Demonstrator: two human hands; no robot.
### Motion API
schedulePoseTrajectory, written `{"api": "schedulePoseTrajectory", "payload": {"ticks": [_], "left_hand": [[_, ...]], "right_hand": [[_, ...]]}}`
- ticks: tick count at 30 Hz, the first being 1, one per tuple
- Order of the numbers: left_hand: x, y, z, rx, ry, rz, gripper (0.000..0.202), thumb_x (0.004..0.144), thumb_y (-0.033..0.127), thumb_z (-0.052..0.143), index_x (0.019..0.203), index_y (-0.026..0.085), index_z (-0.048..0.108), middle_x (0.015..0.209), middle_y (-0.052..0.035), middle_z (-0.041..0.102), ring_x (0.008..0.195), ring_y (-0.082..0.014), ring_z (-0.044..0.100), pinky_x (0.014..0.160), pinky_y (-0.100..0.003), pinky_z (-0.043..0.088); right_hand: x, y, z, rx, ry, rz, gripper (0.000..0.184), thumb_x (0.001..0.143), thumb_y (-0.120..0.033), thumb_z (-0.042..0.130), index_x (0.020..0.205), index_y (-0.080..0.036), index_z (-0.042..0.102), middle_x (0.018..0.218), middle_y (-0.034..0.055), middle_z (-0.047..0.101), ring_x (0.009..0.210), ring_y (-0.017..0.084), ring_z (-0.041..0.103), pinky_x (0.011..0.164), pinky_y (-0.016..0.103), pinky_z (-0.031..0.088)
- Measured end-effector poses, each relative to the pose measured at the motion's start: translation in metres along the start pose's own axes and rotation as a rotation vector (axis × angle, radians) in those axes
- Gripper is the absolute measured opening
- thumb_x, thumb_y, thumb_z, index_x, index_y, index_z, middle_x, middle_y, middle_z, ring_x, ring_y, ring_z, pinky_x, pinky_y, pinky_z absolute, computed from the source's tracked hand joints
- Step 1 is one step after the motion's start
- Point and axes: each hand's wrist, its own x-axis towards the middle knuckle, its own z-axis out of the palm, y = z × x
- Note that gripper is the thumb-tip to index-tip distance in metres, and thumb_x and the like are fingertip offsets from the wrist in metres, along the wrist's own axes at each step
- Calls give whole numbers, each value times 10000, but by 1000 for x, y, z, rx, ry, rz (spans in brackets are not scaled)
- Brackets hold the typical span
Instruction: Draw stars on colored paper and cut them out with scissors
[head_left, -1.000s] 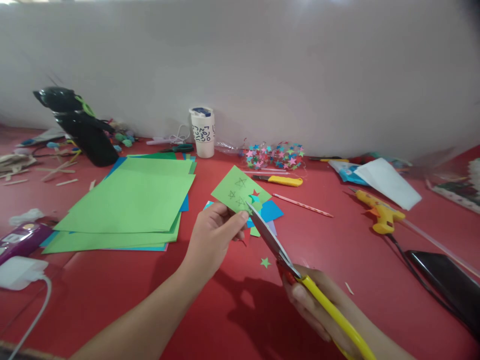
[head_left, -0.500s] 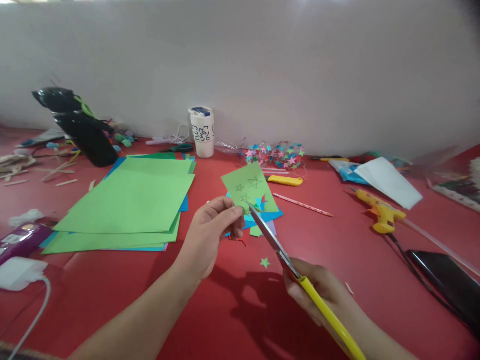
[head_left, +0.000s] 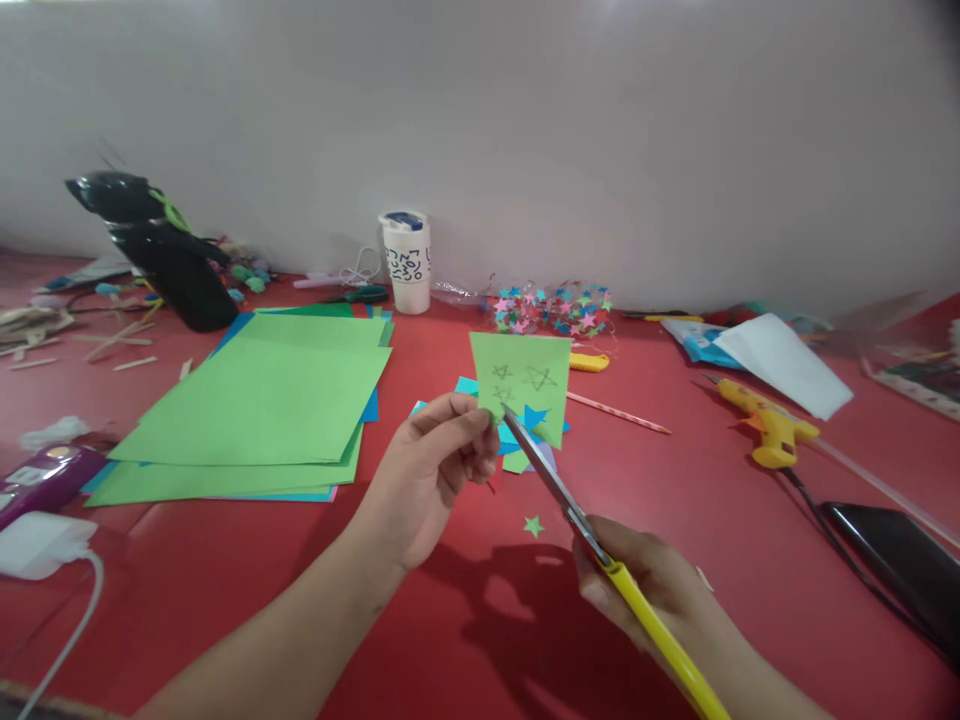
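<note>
Between thumb and fingers my left hand (head_left: 442,470) pinches the lower left corner of a green piece of paper (head_left: 551,352). Several stars are drawn on this paper in dark lines, and a notch is cut from its lower edge. My right hand (head_left: 645,570) is closed around scissors (head_left: 559,485) with yellow handles. Their blade tips touch or overlap the paper just beside my left fingertips; the exact contact is hard to tell. Below, a small cut-out green star (head_left: 533,526) lies on the red table (head_left: 480,630). Blue, purple and green paper scraps (head_left: 517,462) lie behind the held paper.
Left are stacked green sheets (head_left: 255,400) and a black bottle (head_left: 169,255). A white cup (head_left: 407,262) stands near the wall beside star garland (head_left: 551,308). A pencil (head_left: 619,412), yellow cutter (head_left: 590,363), glue gun (head_left: 772,425) and black phone-like slab (head_left: 892,560) lie right.
The green paper has turned in my left hand, its top edge now nearly level, and shifted slightly right. Both hands and the scissors have moved a little right with it.
</note>
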Motion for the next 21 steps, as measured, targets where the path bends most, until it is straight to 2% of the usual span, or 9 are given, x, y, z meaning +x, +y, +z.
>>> {"api": "schedulePoseTrajectory", "payload": {"ticks": [7,10,16,21], "left_hand": [[2,8,-1,361,100,211,69,719,197,631,664,193,591,538,60,543,487,-53,497,479,-170,396],[4,11,-3,414,107,213,77,714,211,630,650,192,590,532,64,536,474,-49,494,470,-168,397],[5,13,-8,443,62,197,69,713,209,630,652,199,599,511,65,524,463,-48,476,452,-165,386],[6,14,-9,495,64,182,75,701,212,634,638,195,597,510,61,520,462,-56,472,447,-178,386]], "right_hand": [[1,-12,-13,94,-139,42,550,753,-751,378,643,-213,358,540,-57,321,421,76,270,381,220,201],[-1,-20,-16,115,-144,97,572,726,-780,386,651,-214,351,552,-56,338,416,71,277,374,216,204],[-2,-32,-17,91,-120,63,591,714,-794,379,634,-209,362,550,-56,326,471,87,285,423,227,216],[-1,-23,-17,74,-134,75,585,728,-785,373,624,-210,343,545,-57,314,469,86,275,422,230,198]]}}
